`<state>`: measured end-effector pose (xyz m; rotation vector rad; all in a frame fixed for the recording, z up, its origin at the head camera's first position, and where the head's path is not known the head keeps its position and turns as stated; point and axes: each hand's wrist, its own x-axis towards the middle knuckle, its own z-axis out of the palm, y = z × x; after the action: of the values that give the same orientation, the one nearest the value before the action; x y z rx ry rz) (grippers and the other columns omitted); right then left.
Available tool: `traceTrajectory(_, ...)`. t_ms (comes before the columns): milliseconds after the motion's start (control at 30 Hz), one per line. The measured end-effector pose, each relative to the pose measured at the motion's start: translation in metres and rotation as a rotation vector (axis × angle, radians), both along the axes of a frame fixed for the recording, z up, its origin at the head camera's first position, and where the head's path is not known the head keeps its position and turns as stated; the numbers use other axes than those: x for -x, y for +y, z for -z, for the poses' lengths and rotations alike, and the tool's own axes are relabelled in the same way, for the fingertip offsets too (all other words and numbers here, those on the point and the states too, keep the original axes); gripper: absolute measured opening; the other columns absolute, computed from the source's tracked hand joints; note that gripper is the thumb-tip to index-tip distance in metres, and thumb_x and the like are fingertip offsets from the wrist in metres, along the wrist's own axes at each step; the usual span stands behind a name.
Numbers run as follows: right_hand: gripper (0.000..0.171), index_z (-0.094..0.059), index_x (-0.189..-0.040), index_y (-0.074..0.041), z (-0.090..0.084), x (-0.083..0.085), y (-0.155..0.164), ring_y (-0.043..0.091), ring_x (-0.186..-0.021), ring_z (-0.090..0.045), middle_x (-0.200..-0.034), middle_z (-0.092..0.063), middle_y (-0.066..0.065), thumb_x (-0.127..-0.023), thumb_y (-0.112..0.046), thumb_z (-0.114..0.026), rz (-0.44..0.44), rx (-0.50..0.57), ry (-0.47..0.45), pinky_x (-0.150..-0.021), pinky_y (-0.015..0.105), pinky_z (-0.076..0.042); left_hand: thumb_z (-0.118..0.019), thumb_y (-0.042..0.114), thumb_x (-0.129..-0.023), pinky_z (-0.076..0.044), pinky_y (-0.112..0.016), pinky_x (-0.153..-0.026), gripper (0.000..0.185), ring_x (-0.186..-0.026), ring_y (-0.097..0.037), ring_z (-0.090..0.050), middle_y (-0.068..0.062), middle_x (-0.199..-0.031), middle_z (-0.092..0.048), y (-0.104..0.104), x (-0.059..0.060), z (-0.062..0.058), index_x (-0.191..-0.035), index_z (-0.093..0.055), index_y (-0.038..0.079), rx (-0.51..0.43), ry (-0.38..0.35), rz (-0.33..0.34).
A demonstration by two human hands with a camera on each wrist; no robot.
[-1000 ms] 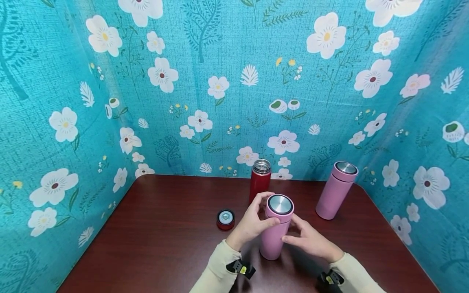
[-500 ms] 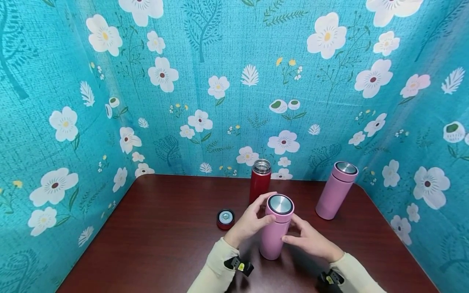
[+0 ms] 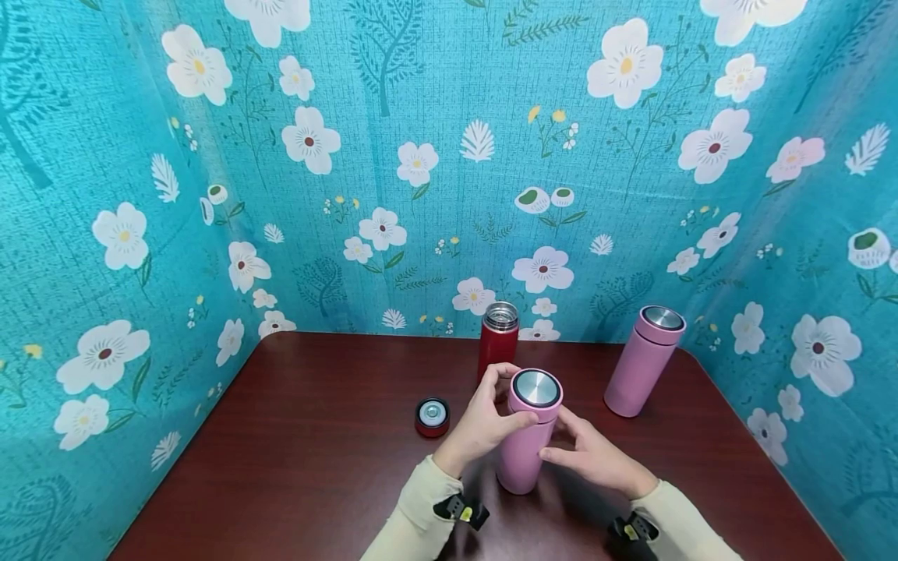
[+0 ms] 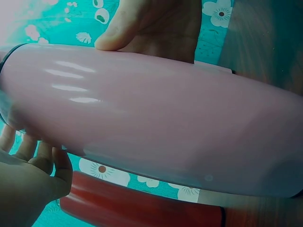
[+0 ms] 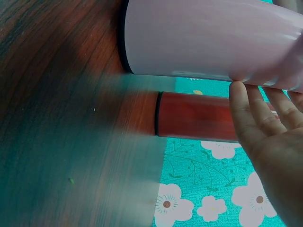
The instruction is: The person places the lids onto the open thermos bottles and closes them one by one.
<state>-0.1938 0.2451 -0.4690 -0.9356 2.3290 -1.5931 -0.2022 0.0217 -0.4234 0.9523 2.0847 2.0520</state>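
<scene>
The left hand [image 3: 484, 421] grips the lid of the near pink flask [image 3: 528, 436]. The right hand [image 3: 592, 456], fingers straight, steadies its body from 3 o'clock on the surface [image 3: 316, 467].

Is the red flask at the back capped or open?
Open. The red flask stands upright with its bare steel mouth showing, and a red lid lies apart from it on the table, inner side up.
</scene>
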Motion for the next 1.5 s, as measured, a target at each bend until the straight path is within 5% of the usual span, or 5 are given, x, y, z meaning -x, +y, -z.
traceTrajectory(233,0.065,-0.028,-0.147,-0.014,-0.001,0.000,0.000,0.020,-0.111,-0.056,-0.139,-0.043,0.013,-0.091,-0.009,-0.062,-0.006,-0.004,0.016,-0.088,0.034,-0.048,-0.066,0.037,-0.088,-0.041,-0.033,-0.092,0.065,-0.111,-0.012,-0.046,-0.005,-0.124,-0.051,-0.008,-0.013,-0.023,-0.135,-0.033,0.006,0.023,0.006,0.052)
traceTrajectory(467,0.064,-0.028,-0.146,-0.012,-0.002,-0.001,-0.001,0.020,-0.111,-0.056,-0.138,-0.044,0.014,-0.091,-0.010,-0.062,0.007,-0.021,0.002,-0.089,0.040,-0.048,-0.060,0.040,-0.091,-0.041,-0.038,-0.091,0.068,-0.110,-0.008,-0.045,-0.014,-0.127,-0.049,-0.011,-0.012,-0.022,-0.139,-0.030,0.002,0.014,0.055,0.092)
traceTrajectory(967,0.065,-0.028,-0.146,-0.012,-0.005,-0.003,-0.003,0.017,-0.113,-0.055,-0.139,-0.042,0.013,-0.091,-0.007,-0.062,-0.011,0.006,0.023,-0.089,0.035,-0.048,-0.069,0.041,-0.085,-0.042,-0.035,-0.090,0.068,-0.107,-0.009,-0.047,-0.001,-0.118,-0.051,-0.005,-0.014,-0.024,-0.129,-0.035,0.002,-0.044,0.010,0.035)
traceTrajectory(1267,0.064,-0.029,-0.146,-0.011,-0.004,-0.003,-0.002,0.019,-0.111,-0.055,-0.138,-0.045,0.013,-0.091,-0.009,-0.062,-0.006,-0.011,0.015,-0.089,0.036,-0.048,-0.061,0.047,-0.089,-0.042,-0.034,-0.092,0.069,-0.111,-0.008,-0.047,-0.013,-0.128,-0.050,-0.006,0.001,-0.004,-0.138,-0.034,0.006,-0.012,0.026,0.096)
traceTrajectory(1500,0.065,-0.029,-0.146,-0.011,-0.004,-0.003,-0.002,0.018,-0.112,-0.054,-0.138,-0.044,0.013,-0.091,-0.008,-0.062,-0.002,0.004,0.034,-0.089,0.036,-0.048,-0.066,0.050,-0.084,-0.046,-0.033,-0.085,0.068,-0.105,-0.012,-0.051,-0.005,-0.123,-0.055,-0.001,0.009,0.012,-0.137,-0.038,0.017,-0.023,0.090,0.046)
